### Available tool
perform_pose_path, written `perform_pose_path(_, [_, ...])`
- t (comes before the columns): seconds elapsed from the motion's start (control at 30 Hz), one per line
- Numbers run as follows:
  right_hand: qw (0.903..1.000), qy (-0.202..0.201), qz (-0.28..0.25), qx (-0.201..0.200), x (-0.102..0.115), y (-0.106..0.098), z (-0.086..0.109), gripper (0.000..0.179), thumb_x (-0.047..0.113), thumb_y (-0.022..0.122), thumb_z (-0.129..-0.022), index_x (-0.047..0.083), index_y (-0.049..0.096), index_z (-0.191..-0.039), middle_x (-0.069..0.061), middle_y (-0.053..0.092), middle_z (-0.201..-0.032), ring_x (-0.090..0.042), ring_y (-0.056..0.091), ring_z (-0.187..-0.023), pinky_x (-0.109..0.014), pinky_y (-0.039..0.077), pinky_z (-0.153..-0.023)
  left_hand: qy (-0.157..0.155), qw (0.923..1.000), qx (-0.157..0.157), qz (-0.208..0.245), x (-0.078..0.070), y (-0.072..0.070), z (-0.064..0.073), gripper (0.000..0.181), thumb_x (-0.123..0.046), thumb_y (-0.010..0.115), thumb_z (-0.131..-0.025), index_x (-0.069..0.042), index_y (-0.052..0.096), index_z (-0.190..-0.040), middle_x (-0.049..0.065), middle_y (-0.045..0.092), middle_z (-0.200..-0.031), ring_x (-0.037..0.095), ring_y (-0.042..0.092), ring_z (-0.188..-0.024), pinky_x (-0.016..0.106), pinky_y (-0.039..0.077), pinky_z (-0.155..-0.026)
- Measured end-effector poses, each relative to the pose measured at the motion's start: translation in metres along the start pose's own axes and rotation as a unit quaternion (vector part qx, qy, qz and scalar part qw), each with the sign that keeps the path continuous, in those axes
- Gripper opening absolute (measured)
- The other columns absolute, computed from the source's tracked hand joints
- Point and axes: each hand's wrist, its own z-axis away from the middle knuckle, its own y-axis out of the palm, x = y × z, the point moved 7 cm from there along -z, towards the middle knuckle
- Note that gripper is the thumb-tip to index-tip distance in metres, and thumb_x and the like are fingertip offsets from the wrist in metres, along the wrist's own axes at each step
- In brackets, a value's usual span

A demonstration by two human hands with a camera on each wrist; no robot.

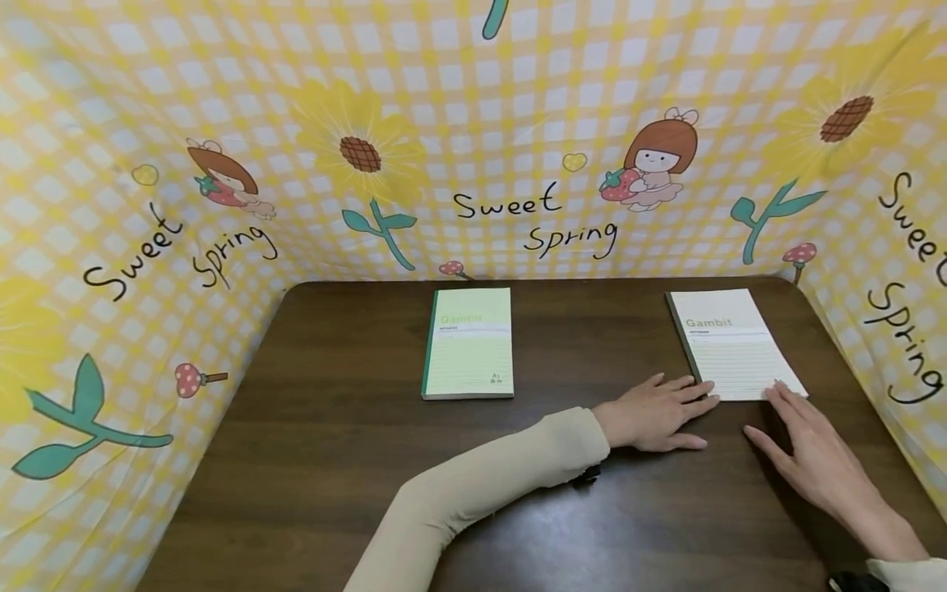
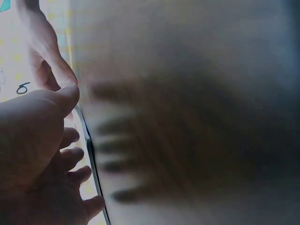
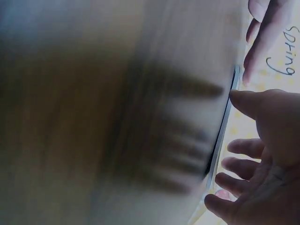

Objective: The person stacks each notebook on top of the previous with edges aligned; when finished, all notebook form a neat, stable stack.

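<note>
A white notebook (image 1: 728,333) printed "Gambit" with a dark spine lies flat on the right of the brown table. My left hand (image 1: 662,415) has its fingers spread and extended, the fingertips on the notebook's near left corner. At the near right corner, the fingertips of my right hand (image 1: 817,452) touch the cover, thumb held apart. Neither hand is curled round the book. In the left wrist view my left hand (image 2: 37,150) shows its fingers apart above blurred reflections. The right wrist view shows my right hand (image 3: 267,159) likewise stretched out.
A pale green notebook (image 1: 473,349) with a green spine lies flat left of the white one, near the table's back edge. Yellow checked cloth (image 1: 518,148) with cartoon prints surrounds the dark wooden table (image 1: 296,460) at the back and both sides.
</note>
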Motion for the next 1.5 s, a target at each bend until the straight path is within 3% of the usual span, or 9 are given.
perform_pose_path(0.2, [0.9977, 0.029, -0.011, 0.061, -0.01, 0.006, 0.005, 0.079, 0.041, 0.056, -0.108, -0.016, 0.029, -0.156, -0.042, 0.023, -0.162, -0.061, 0.018, -0.152, -0.077, 0.018, -0.116, -0.01, 0.9998, 0.017, -0.01, -0.007, -0.002, -0.007, 0.072, -0.069, 0.022, -0.106, -0.037, 0.004, -0.167, -0.02, -0.007, -0.174, 0.001, -0.003, -0.163, 0.033, 0.008, -0.135])
perform_pose_path(0.37, [0.9956, 0.035, -0.014, 0.085, -0.012, 0.006, 0.005, 0.084, 0.044, 0.057, -0.107, -0.015, 0.026, -0.157, -0.042, 0.02, -0.163, -0.063, 0.019, -0.15, -0.079, 0.023, -0.112, -0.007, 0.9997, 0.013, -0.021, -0.01, -0.008, -0.01, 0.072, -0.066, 0.029, -0.107, -0.032, 0.013, -0.168, -0.016, 0.004, -0.176, 0.001, 0.002, -0.163, 0.03, 0.013, -0.134])
perform_pose_path(0.67, [0.9915, 0.042, -0.003, 0.123, -0.005, 0.009, 0.006, 0.092, 0.052, 0.059, -0.104, -0.013, 0.025, -0.159, -0.041, 0.019, -0.164, -0.063, 0.023, -0.148, -0.078, 0.03, -0.106, -0.005, 0.9998, 0.02, -0.008, -0.006, -0.006, -0.004, 0.072, -0.061, 0.039, -0.107, -0.029, 0.018, -0.168, -0.014, 0.01, -0.176, 0.001, 0.007, -0.163, 0.029, 0.021, -0.132])
perform_pose_path(0.93, [0.9893, 0.028, -0.012, 0.143, 0.024, 0.017, 0.01, 0.09, 0.055, 0.062, -0.101, -0.007, 0.032, -0.16, -0.036, 0.028, -0.164, -0.058, 0.028, -0.15, -0.078, 0.035, -0.104, 0.01, 0.9998, -0.012, -0.013, 0.003, 0.005, 0.03, 0.069, -0.058, 0.043, -0.107, -0.024, 0.028, -0.166, -0.007, 0.022, -0.175, 0.008, 0.019, -0.162, 0.036, 0.032, -0.129])
perform_pose_path(1.17, [0.9917, -0.011, -0.002, 0.128, 0.057, 0.018, 0.01, 0.085, 0.055, 0.066, -0.099, -0.001, 0.041, -0.158, -0.029, 0.038, -0.163, -0.054, 0.041, -0.145, -0.074, 0.043, -0.102, 0.011, 0.999, -0.04, -0.017, 0.013, 0.012, 0.066, 0.067, -0.055, 0.047, -0.108, -0.02, 0.036, -0.164, -0.003, 0.03, -0.172, 0.012, 0.027, -0.161, 0.038, 0.036, -0.127])
perform_pose_path(1.5, [0.9914, -0.077, -0.011, 0.105, 0.102, 0.033, 0.015, 0.079, 0.051, 0.07, -0.097, 0.004, 0.047, -0.156, -0.021, 0.045, -0.162, -0.05, 0.046, -0.145, -0.071, 0.047, -0.102, 0.01, 0.998, -0.063, -0.003, 0.033, 0.029, 0.12, 0.066, -0.051, 0.051, -0.108, -0.015, 0.04, -0.162, 0.003, 0.036, -0.17, 0.016, 0.033, -0.159, 0.042, 0.038, -0.126])
